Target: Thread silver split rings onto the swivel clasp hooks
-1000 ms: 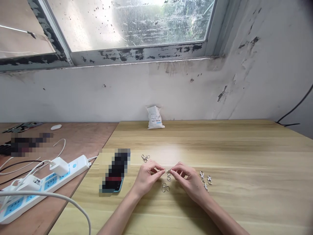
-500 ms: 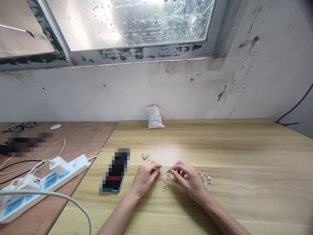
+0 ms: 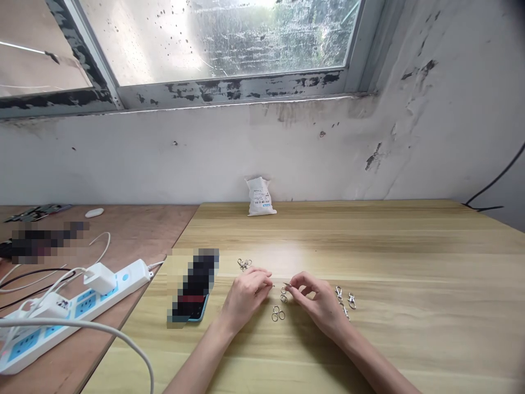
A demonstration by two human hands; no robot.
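My left hand (image 3: pixel 247 293) is closed in a pinch, a tiny bit of a metal ring (image 3: pixel 273 285) showing at its fingertips. Opposite it, my right hand (image 3: pixel 314 298) pinches a thin, small metal piece (image 3: pixel 286 283), too small to make out. Just below the right fingertips, loose key rings (image 3: pixel 283 299) lie on the table. Several more rings (image 3: pixel 275 316) form a cluster nearer me. Swivel lobster clasps (image 3: pixel 351 300) lie right of my right hand, one partly behind the wrist. Beyond my left hand is a small pile of clasps and rings (image 3: pixel 245 265).
A phone (image 3: pixel 199 309), partly blurred out, lies left of my left hand. Against the wall stands a white labelled packet (image 3: pixel 261 197). On the brown table at left are a power strip (image 3: pixel 86 305) with plugs and a white cable (image 3: pixel 123 335) looping forward.
Both hands stay near the same place, still pinching. The left fingers have turned slightly, and less of its ring shows. The things on the table have not moved.
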